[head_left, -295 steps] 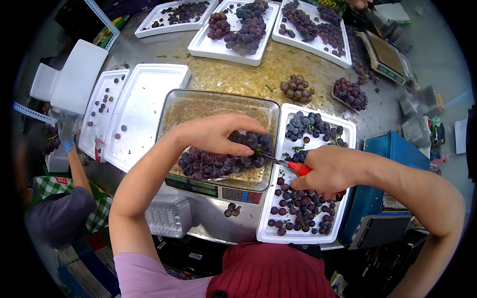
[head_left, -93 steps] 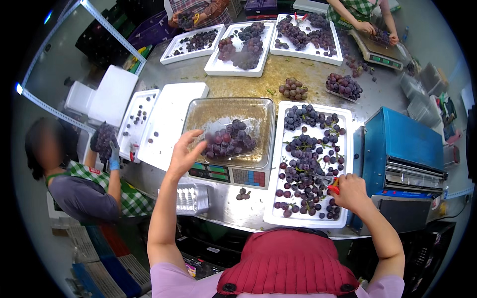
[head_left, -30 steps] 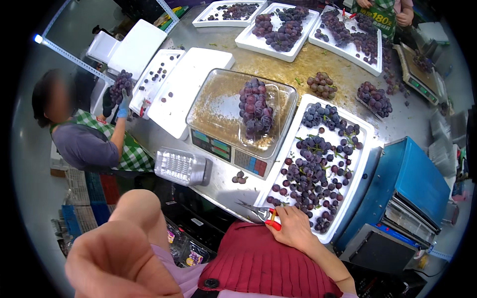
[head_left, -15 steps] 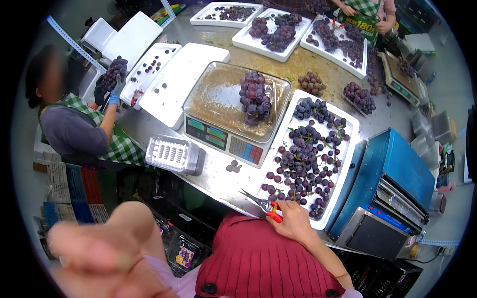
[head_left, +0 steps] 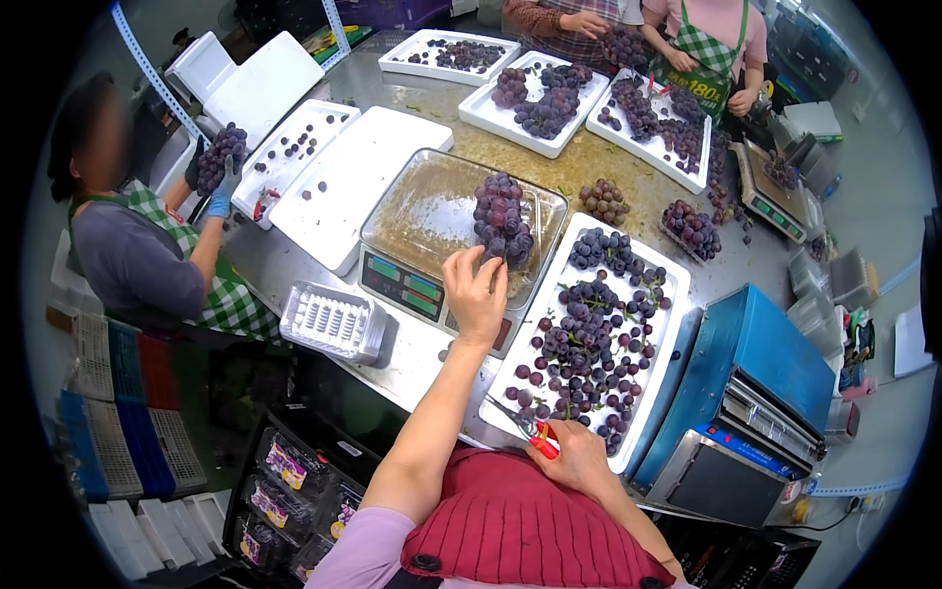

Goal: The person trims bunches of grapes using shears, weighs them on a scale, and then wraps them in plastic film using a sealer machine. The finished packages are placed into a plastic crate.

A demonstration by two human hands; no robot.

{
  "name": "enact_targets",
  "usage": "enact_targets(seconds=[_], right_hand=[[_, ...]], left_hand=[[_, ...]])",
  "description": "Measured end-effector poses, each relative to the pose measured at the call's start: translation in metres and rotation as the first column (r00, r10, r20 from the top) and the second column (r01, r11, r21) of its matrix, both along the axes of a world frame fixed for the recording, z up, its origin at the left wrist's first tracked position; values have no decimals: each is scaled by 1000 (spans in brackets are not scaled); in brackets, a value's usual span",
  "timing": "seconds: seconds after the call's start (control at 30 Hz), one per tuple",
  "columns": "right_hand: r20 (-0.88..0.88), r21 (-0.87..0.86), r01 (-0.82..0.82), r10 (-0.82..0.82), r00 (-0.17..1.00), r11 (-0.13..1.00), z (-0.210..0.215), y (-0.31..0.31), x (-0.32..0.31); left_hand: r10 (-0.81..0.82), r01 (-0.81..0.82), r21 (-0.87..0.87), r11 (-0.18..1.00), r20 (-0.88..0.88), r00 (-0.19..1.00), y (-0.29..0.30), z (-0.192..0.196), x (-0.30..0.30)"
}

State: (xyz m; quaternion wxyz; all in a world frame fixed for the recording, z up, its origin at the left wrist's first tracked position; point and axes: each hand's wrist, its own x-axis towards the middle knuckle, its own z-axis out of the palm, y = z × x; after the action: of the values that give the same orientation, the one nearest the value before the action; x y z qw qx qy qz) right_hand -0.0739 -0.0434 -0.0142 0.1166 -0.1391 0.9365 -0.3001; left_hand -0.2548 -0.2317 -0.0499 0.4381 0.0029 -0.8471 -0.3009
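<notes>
Dark purple grapes (head_left: pixel 502 218); red-handled scissors (head_left: pixel 535 439); white tray (head_left: pixel 677 294).

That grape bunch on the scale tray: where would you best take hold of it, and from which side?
Probably by the stem end of the grape bunch, from the near side, where the left hand already touches its lower end. The bunch lies lengthwise in the tray; pinching the stalk spares the soft berries.

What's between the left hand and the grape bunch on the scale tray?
Nothing visible. The left hand is already at the dark grape bunch in the clear tray on the scale; its fingertips reach the bunch's lower end. Contact itself is hard to confirm.
</notes>
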Motion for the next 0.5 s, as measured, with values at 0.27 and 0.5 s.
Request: enact_targets(seconds=[0.27, 0.5], right_hand=[[68, 71, 127, -132, 989, 989, 15, 19, -32], [60, -15, 178, -177, 982, 984, 53, 9, -76]], left_hand=[[66, -68, -130, 989, -22, 998, -2, -5, -8], [68, -72, -230, 971, -26, 997, -2, -7, -11]])
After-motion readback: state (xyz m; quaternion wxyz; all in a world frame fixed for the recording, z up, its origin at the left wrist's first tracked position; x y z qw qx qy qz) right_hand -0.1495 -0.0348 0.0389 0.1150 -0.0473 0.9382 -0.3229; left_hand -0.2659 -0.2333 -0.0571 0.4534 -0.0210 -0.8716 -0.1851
